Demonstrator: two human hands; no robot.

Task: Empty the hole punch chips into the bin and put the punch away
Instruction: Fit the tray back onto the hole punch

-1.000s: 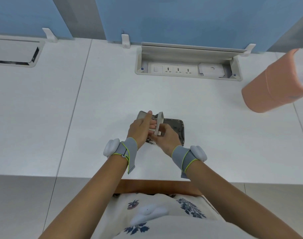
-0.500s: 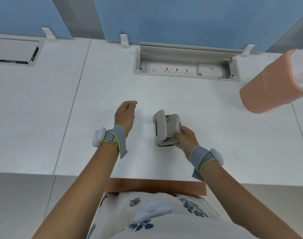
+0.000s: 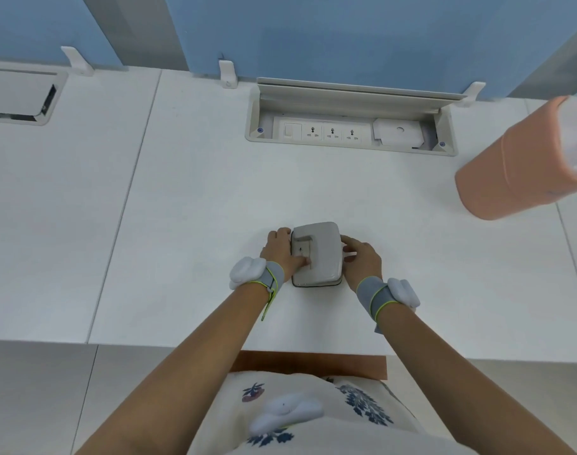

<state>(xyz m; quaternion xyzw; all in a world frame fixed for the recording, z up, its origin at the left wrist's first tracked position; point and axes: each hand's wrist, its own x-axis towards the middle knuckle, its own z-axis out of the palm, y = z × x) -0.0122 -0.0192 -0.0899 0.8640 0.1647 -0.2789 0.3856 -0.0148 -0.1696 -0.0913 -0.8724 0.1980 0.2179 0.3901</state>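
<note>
Both hands bracket the hole punch [image 3: 317,254] from the head view: your left hand [image 3: 282,252] lies against its left side with the fingers curled onto the recessed panel, and your right hand [image 3: 362,259] presses its fingertips to the right side. Neither is closed right around it; together they pinch it, which steadies it flat on the counter [image 3: 188,205]. It sits upright, lever on top, just ahead of you near the counter's front edge. That two-sided hold looks meant for lifting or sliding it squarely. Your bin [image 3: 510,165], peach with a white liner, stands well apart at the right. Whether the chips are emptied cannot be told.
</note>
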